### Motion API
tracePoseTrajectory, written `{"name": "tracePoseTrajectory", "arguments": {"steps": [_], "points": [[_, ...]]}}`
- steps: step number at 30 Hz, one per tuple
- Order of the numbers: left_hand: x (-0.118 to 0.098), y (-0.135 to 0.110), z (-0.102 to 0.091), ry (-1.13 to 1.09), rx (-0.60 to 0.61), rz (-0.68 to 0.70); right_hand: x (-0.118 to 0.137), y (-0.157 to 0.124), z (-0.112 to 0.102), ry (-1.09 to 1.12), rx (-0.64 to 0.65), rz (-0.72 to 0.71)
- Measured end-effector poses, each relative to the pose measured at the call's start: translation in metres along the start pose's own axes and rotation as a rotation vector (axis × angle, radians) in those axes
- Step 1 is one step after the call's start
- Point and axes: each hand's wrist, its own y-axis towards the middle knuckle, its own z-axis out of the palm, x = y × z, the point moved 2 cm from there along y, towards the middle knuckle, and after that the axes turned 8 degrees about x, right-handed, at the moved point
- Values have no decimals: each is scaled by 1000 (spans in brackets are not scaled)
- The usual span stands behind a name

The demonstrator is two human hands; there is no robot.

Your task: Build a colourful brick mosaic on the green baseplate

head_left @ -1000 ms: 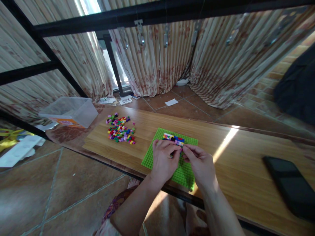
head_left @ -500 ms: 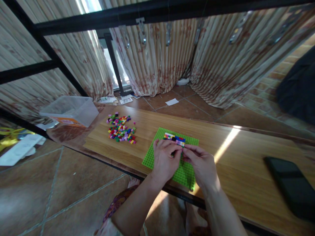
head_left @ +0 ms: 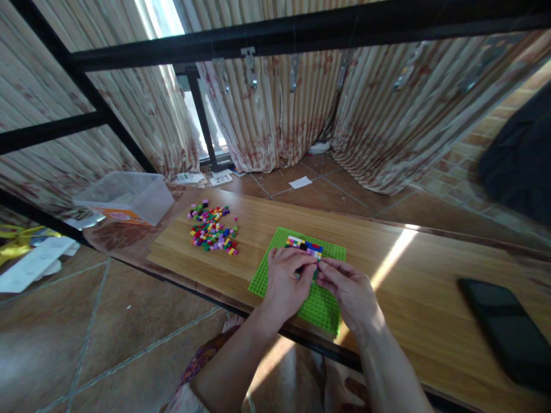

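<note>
A green studded baseplate lies on the wooden board, and rows of small coloured bricks are set on its upper part. Both hands meet over these rows. My left hand is closed, thumb and fingertips pinched at the lower edge of the bricks. My right hand pinches too, its fingertips almost touching the left ones. Whatever small piece may be between the fingertips is too small and covered to name. Part of the brick rows is hidden behind the fingers.
A pile of loose coloured bricks lies left of the baseplate. Beyond it stands a clear plastic bin with an orange label. A dark phone rests at the right of the wooden board. A black metal bar crosses overhead.
The view has shifted slightly, so the scene sits a little lower. Both hands stay pinched at the same spot on the bricks, with only small finger movement.
</note>
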Motion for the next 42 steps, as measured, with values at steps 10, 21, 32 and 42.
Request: {"name": "tracePoseTrajectory", "arguments": {"steps": [10,21,32,42], "points": [[74,13,-58,-18,-276,-246,5,4,-18,-142,-153,-180],[107,-1,-112,361,1,-505,-5,9,-16,-287,-129,-144],[104,-7,-110,464,127,-316,-4,12,-17,-314,-137,-150],[93,-3,-103,341,206,-240,-1,11,-13,-347,-179,-232]]}}
